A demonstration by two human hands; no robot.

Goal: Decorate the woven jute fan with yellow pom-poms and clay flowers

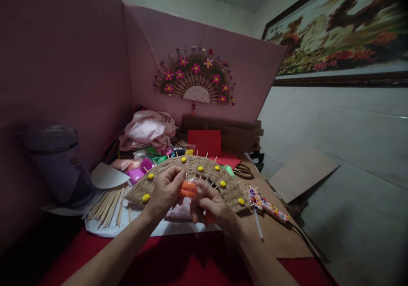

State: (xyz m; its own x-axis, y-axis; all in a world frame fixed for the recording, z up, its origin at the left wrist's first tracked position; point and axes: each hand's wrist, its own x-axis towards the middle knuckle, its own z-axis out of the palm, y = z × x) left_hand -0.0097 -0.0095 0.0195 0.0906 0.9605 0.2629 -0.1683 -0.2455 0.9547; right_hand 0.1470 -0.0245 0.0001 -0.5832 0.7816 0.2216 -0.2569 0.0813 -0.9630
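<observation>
My left hand [167, 188] pinches a clear plastic bag with orange modelling clay [188, 189] in it. My right hand [212, 203] is closed at the bag's other side, its fingers curled, and more orange shows beneath them. Behind and below both hands lies a twine-wrapped, fan-shaped craft [204, 160], dotted with yellow clay ovals [200, 168] and with thin wooden sticks poking past its edge. My hands hide its middle; a pink cloth part shows under them.
Wooden sticks [108, 205] lie at left on white sheeting. Coloured clay packets [137, 175] and pink cloth [148, 128] sit behind. A flower-patterned glue gun [267, 205] and scissors [244, 171] rest on brown cardboard at right. A finished-looking fan [194, 75] hangs on the pink panel.
</observation>
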